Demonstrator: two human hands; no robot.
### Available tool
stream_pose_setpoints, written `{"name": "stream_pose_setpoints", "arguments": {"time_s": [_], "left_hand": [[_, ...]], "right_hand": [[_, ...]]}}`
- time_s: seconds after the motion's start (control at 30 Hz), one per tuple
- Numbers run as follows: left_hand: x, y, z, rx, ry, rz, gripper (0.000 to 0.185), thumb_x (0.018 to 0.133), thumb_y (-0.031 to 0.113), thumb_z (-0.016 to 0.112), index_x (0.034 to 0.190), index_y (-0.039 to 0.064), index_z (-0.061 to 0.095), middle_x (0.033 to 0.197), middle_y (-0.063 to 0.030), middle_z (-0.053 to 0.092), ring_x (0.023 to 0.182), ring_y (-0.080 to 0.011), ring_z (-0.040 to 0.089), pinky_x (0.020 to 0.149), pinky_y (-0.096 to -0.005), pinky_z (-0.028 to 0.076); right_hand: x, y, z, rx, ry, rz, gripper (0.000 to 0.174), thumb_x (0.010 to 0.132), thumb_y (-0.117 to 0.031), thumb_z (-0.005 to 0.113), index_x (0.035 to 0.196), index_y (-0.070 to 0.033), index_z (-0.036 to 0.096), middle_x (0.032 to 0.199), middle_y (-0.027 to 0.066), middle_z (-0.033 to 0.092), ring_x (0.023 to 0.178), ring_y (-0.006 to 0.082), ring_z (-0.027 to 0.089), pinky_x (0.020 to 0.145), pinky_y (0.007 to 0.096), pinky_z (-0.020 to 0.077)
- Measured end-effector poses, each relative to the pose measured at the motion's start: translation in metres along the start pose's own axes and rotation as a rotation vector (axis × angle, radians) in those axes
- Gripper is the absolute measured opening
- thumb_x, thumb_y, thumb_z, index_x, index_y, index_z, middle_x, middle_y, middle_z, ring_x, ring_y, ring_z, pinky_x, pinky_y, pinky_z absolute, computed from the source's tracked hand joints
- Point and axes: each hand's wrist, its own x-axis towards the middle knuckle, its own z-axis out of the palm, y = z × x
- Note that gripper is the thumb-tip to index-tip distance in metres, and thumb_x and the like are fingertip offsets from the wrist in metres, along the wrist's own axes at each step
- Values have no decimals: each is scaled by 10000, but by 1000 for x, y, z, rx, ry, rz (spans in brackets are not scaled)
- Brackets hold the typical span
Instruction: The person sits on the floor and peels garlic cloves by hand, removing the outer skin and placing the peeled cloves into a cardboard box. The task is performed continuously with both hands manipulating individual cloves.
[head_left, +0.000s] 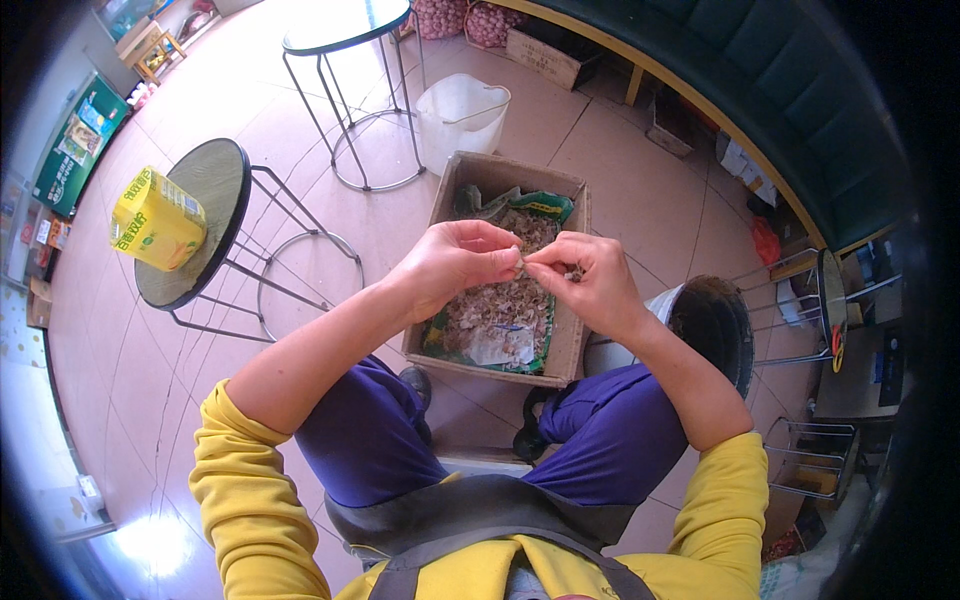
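Note:
Between the fingertips of my left hand (465, 259) is a small whitish garlic clove (519, 264). The thumb and forefinger of my right hand (589, 274) pinch at its other side. A bit of pale, brownish material shows under the right hand's curled fingers; I cannot tell what it is. Both hands are above an open cardboard box (510, 169) on the floor between my feet. Loose papery garlic skins (480, 319) fill much of it, over a green printed plastic liner (551, 204). A whitish scrap (502, 345) lies on the skins at the near end.
A white plastic bucket (465, 120) stands behind the box, and a dark-lined bucket (712, 322) at its right. At left, a yellow package (159, 219) sits on a round stool (225, 202). Another stool (337, 45) stands farther back. Net bags of garlic (491, 24) lie beyond.

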Motion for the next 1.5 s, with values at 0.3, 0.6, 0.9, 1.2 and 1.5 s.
{"name": "stream_pose_setpoints", "arguments": {"time_s": [0.3,0.6,0.9,1.2,1.5], "left_hand": [[-6,1,5,45,3,-11,285,838,128,721,1066,-12,624,978,-90,659,874,-152,647,824,-261,545],[-2,4,1,-120,-26,-19,185,872,55,657,1045,-9,632,983,-93,654,907,-174,650,841,-265,551],[0,0,4,-97,42,48,139,863,29,660,998,2,638,963,-93,652,907,-165,653,843,-257,559],[-1,-2,6,23,70,73,142,859,52,677,984,0,636,955,-92,655,890,-166,653,822,-260,551],[-4,0,10,-70,12,23,194,886,75,649,1053,-21,627,991,-97,653,902,-155,653,834,-253,550]], "right_hand": [[-1,-2,5,59,33,76,54,765,-35,667,759,8,634,661,17,579,596,70,512,548,233,419],[7,7,-4,33,146,232,58,784,-59,718,808,-16,685,671,-8,596,608,47,512,560,226,424],[2,-2,-3,-89,54,-3,129,782,-71,730,905,-33,737,678,64,627,572,104,548,525,252,428],[1,-1,4,-74,75,-76,81,770,-43,713,843,-9,717,678,88,623,568,134,563,516,264,432],[2,-7,2,-141,118,-111,79,735,-8,681,778,-1,615,654,77,539,552,155,507,509,279,410]]}}
